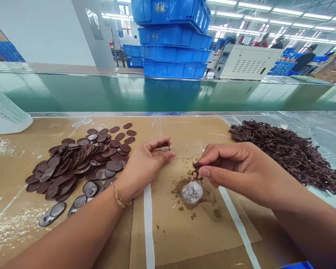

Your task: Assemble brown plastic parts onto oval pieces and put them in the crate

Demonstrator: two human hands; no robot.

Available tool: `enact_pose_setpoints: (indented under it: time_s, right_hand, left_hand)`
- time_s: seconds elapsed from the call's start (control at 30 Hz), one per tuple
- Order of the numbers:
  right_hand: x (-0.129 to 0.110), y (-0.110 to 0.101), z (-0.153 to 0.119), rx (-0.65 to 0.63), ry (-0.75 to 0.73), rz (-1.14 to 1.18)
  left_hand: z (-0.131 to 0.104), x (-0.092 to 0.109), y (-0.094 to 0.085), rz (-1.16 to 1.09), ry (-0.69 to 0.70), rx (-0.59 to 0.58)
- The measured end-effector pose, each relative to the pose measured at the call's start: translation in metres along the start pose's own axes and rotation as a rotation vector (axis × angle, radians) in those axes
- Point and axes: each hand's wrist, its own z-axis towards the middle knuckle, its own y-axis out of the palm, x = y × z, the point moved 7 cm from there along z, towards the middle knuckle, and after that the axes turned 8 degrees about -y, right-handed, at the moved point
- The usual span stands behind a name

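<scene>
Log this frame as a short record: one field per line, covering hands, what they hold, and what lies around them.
left hand: pinches a tiny dark piece at its fingertips
right hand: grips a small brown part above a clear round dish
left of hands: heap of brown oval discs
right of hands: pile of tangled brown pieces
surface: cardboard sheet, brown crumbs around the dish
behind: green conveyor belt, stacked blue crates

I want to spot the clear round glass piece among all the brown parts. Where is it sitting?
In the head view, the clear round piece sits on the cardboard at centre, just below the right hand, ringed by brown crumbs.
</scene>
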Motion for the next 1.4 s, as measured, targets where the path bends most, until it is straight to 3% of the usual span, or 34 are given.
enact_pose_setpoints:
  time_s: [0.17, 0.47, 0.57, 0.8, 1.13, 1.4]
  right_hand:
    - [0.006, -0.007, 0.004, 0.063, 0.014, 0.146]
    - [0.002, -0.009, 0.006, 0.099, -0.009, 0.163]
    - [0.003, -0.011, 0.005, 0.102, -0.001, 0.091]
    - [0.028, -0.013, 0.015, -0.073, 0.12, -0.277]
    - [0.034, -0.004, 0.021, -0.149, 0.104, -0.395]
    - [0.033, -0.008, 0.021, -0.087, 0.107, -0.375]
  left_hand:
    - [-0.007, 0.007, 0.003, -0.04, 0.044, -0.046]
    - [-0.015, 0.012, 0.015, -0.106, 0.133, -0.173]
    - [-0.015, 0.013, 0.013, -0.092, 0.149, -0.153]
    - [-0.007, 0.014, 0.003, -0.054, 0.135, -0.046]
    - [-0.008, 0.011, 0.001, 0.006, 0.101, -0.021]
    - [-0.007, 0.009, 0.003, 0.002, 0.115, -0.053]
